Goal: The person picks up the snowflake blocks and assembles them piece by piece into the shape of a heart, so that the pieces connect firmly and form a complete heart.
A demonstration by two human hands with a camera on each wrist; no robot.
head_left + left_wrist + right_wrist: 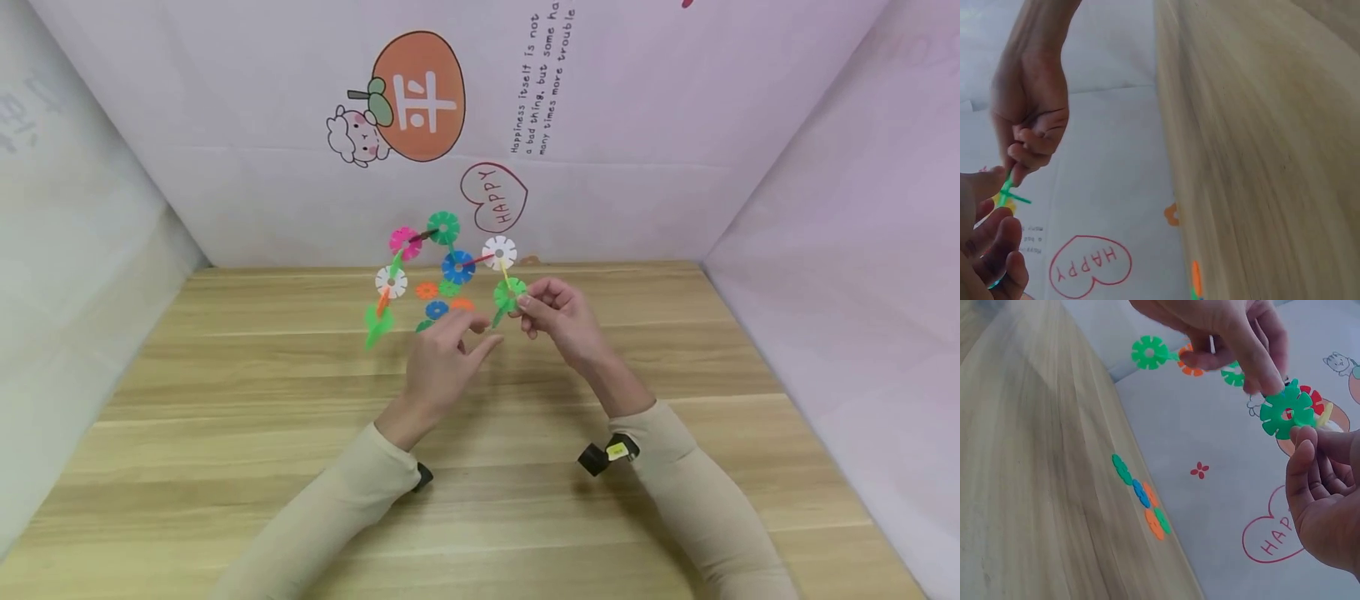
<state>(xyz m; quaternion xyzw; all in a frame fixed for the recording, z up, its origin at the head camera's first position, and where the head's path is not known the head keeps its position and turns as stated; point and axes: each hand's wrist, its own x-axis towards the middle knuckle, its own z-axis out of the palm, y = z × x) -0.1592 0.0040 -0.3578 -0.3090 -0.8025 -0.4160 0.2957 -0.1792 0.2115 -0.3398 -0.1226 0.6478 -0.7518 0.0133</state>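
Observation:
My right hand (566, 321) pinches the light green snowflake disc (508, 293) at the near end of a chain of slotted plastic discs. A darker green disc (1284, 414) is slotted crosswise into that end. My left hand (446, 358) is right beside it, thumb and index finger apart, with a fingertip at the disc's edge in the right wrist view. From the held end, the raised chain curves back through a white disc (499, 252), a blue disc (458, 267) and a pink disc (405, 242), then forward to a bright green disc (378, 321).
Several loose discs lie on the wooden table (300, 433) beneath the chain, among them an orange disc (427, 290) and a blue disc (437, 310). A white printed sheet (637, 167) stands behind, with white walls on both sides.

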